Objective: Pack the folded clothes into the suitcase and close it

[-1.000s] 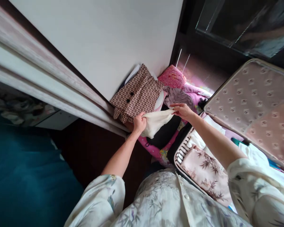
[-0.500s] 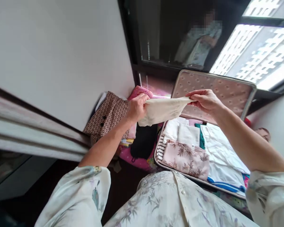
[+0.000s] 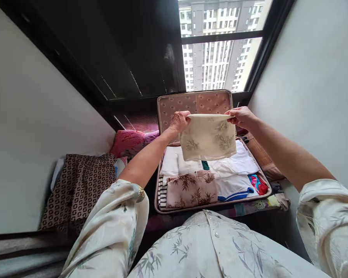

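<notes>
A cream folded garment (image 3: pixel 208 135) with faint leaf prints hangs between my hands, held up by its top corners. My left hand (image 3: pixel 180 121) pinches the left corner and my right hand (image 3: pixel 241 116) the right one. Below and behind it lies an open suitcase (image 3: pixel 159 206). Inside the case I see a pink folded garment (image 3: pixel 191 191) with dark leaf prints, white folded clothes (image 3: pixel 169 161) and a white garment with a blue edge (image 3: pixel 234 187). The cream cloth hides part of the suitcase lid (image 3: pixel 179 106) and some of the clothes.
A brown patterned cloth (image 3: pixel 78 189) covers a pile to the left. Pink bedding (image 3: pixel 129 141) sits behind it by the window. To the right of the case is a brown bag-like item (image 3: pixel 261 154). White walls (image 3: pixel 316 88) flank both sides.
The view has swung right. The cream garment has moved over the suitcase and now hangs straight down, its leaf prints showing. Both hands still grip its corners.
</notes>
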Demonstrator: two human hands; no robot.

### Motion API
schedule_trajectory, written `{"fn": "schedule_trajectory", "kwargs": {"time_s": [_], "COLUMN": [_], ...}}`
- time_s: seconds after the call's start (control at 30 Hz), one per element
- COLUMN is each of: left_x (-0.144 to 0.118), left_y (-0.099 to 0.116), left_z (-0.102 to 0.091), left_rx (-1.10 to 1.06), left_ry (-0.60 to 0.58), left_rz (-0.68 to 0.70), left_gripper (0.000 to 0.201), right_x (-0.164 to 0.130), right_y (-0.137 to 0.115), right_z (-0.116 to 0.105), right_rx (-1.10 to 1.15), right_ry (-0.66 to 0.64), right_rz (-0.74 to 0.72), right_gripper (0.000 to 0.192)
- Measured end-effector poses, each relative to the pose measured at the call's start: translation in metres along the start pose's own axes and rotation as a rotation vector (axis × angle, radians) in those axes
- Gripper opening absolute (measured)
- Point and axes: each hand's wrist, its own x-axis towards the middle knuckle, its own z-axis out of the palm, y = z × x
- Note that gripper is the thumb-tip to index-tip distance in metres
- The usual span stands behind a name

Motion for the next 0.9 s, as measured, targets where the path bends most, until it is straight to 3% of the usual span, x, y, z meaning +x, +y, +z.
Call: {"fn": "schedule_trajectory", "kwargs": {"time_s": [0.1, 0.2, 0.37, 0.5, 0.6, 0.7, 0.8, 0.9], "left_x": [0.010, -0.001, -0.029, -0.029, -0.020, -0.010, -0.009, -0.023], "left_y": [0.029, 0.053, 0.092, 0.111, 0.108, 0.096, 0.090, 0.090], "left_z": [0.025, 0.038, 0.035, 0.036, 0.060, 0.103, 0.152, 0.190], "left_rx": [0.012, 0.016, -0.007, -0.093, -0.177, -0.178, -0.070, 0.003], "left_ry": [0.022, 0.020, -0.028, -0.142, -0.323, -0.434, -0.421, -0.396], "left_rz": [0.032, 0.141, 0.282, 0.251, 0.160, 0.024, -0.120, -0.193], "left_gripper": [0.016, 0.017, 0.020, 0.021, 0.020, 0.015, 0.008, 0.007], "right_x": [-0.004, -0.019, -0.056, -0.058, -0.035, -0.008, 0.011, 0.014], "right_y": [0.009, 0.021, 0.037, 0.043, 0.061, 0.094, 0.132, 0.162], "right_z": [-0.033, -0.068, -0.124, -0.155, -0.164, -0.158, -0.141, -0.129], "right_rx": [0.043, 0.058, 0.063, 0.077, 0.087, 0.062, 0.013, -0.022], "right_ry": [0.073, 0.076, 0.005, -0.012, -0.022, -0.025, 0.046, 0.104], "right_rz": [-0.009, -0.024, -0.044, -0.002, 0.072, 0.200, 0.304, 0.332], "right_gripper": [0.005, 0.004, 0.006, 0.005, 0.005, 0.005, 0.012, 0.015]}}
